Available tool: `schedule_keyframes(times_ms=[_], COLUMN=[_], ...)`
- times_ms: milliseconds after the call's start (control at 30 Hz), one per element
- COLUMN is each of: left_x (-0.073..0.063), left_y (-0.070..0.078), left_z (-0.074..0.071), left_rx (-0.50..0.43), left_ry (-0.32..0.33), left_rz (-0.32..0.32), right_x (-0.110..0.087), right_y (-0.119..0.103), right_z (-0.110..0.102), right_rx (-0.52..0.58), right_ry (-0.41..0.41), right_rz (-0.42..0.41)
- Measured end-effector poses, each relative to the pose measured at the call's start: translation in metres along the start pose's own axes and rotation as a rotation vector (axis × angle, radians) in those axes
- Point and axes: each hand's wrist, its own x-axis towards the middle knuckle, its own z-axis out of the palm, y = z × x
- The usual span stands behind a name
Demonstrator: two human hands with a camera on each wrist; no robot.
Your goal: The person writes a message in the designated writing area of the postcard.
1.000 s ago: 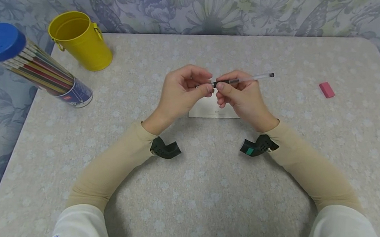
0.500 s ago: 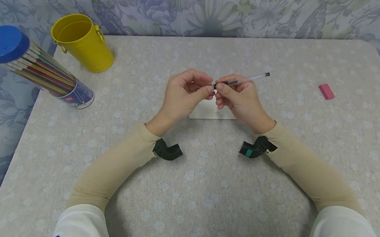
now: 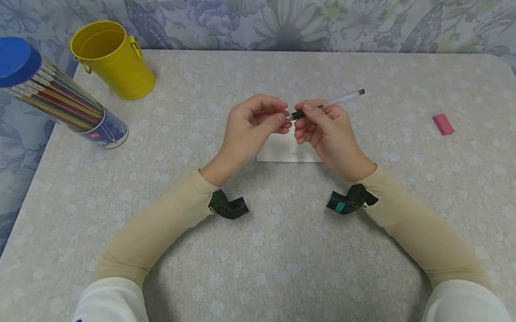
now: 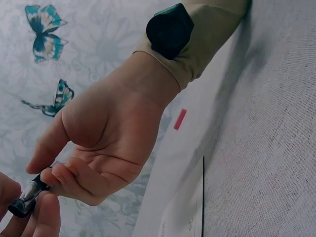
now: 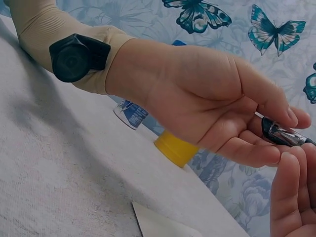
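Note:
Both hands meet above the table around a slim pen (image 3: pixel 341 97) with a clear barrel and black grip. My right hand (image 3: pixel 331 131) pinches it near the grip between thumb and fingers, its clear end pointing up to the right. The thumb and fingers of my left hand (image 3: pixel 249 129) pinch the pen's silver-and-black front end, seen closely in the right wrist view as a shiny piece (image 5: pixel 284 133). Whether that piece is a cap is hard to tell. Beneath the hands lies a pale flat card or booklet (image 3: pixel 282 152), partly covered by them.
A yellow metal bucket (image 3: pixel 119 67) stands at the back left. Beside it is a clear tube of pencils (image 3: pixel 67 96) with a blue lid (image 3: pixel 6 61). A pink eraser (image 3: pixel 443 124) lies on the right of the table (image 3: pixel 249 262), which meets a flowered wall behind.
The pen's clear end has shifted left and slightly up. My right thumb has moved back along the pen, showing more of the black grip. My left hand has moved slightly right.

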Motion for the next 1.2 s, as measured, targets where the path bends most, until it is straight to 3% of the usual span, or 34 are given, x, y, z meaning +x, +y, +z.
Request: schedule_keyframes(times_ms=[133,367,467,833,1067,1200], left_x=[-0.001,-0.002,-0.003,-0.003,-0.004,-0.004], left_y=[0.001,0.005,0.006,0.004,0.003,0.001], left_z=[0.001,0.004,0.004,0.006,0.008,0.008], left_rx=[-0.019,-0.072,-0.084,-0.106,-0.130,-0.153], left_ry=[0.002,0.001,0.003,0.001,0.062,0.080], left_rz=[0.001,-0.124,-0.147,-0.179,-0.204,-0.193], right_x=[0.000,0.000,0.000,0.002,0.001,0.002], right_y=[-0.001,-0.002,-0.001,0.004,0.007,0.011], right_z=[0.000,-0.001,-0.002,-0.003,-0.001,-0.001], right_rx=[0.021,0.004,-0.017,-0.176,-0.269,-0.292], right_ry=[0.019,0.046,0.045,0.038,0.060,0.070], right_rz=[0.017,-0.014,-0.017,-0.027,-0.101,-0.097])
